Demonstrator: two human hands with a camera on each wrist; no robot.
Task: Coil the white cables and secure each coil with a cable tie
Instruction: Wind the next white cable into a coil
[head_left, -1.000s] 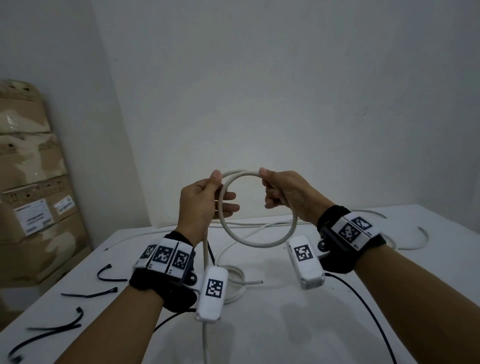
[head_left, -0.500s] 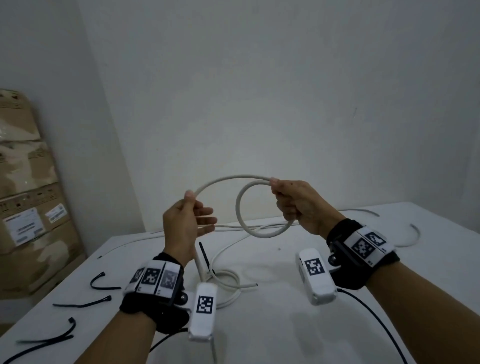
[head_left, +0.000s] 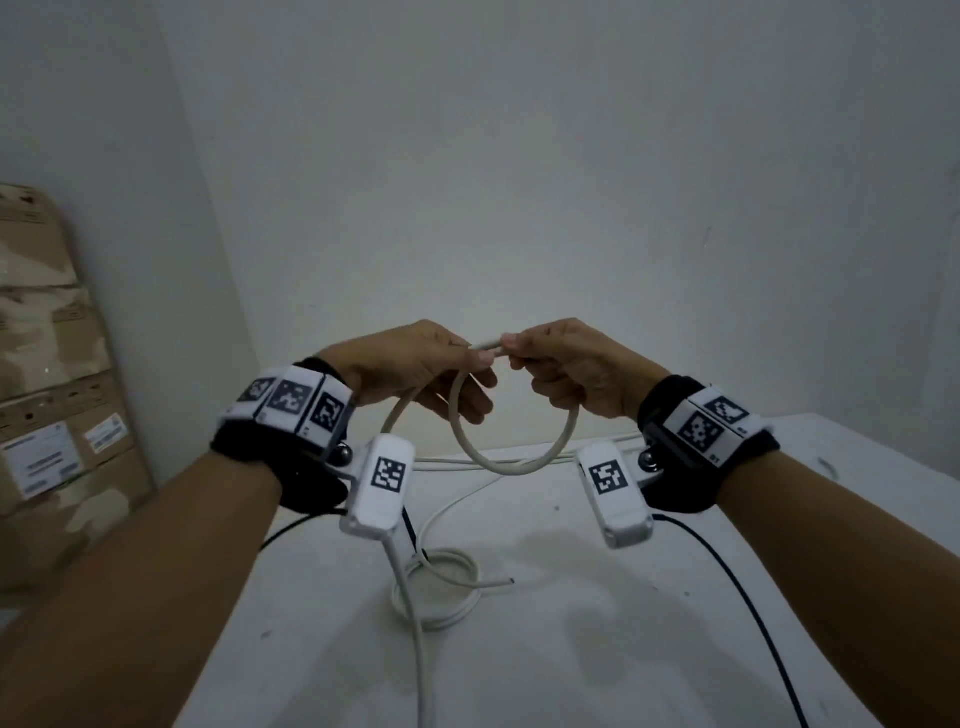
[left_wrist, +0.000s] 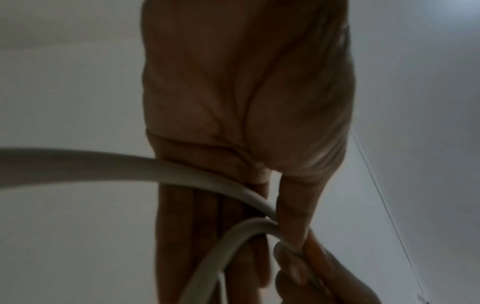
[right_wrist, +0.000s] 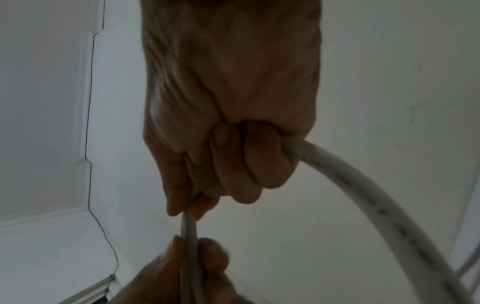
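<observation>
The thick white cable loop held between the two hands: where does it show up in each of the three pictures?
Head: the thick white cable loop hangs in the centre, under both hands.
Left wrist: it arcs across the lower left.
Right wrist: it curves down the right side.
Shared landmark: the short cable stretch pinched between left hand and right hand.

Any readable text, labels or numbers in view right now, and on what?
Nothing can be read with confidence.
Paper labels on the cardboard boxes: printed lines, too blurred to read.
Wrist bands and wrist cameras: black-and-white square code patterns, no words.
Right wrist band: tiny characters at its edge, too small to read.
White cable: faint dark marks, blurred.
</observation>
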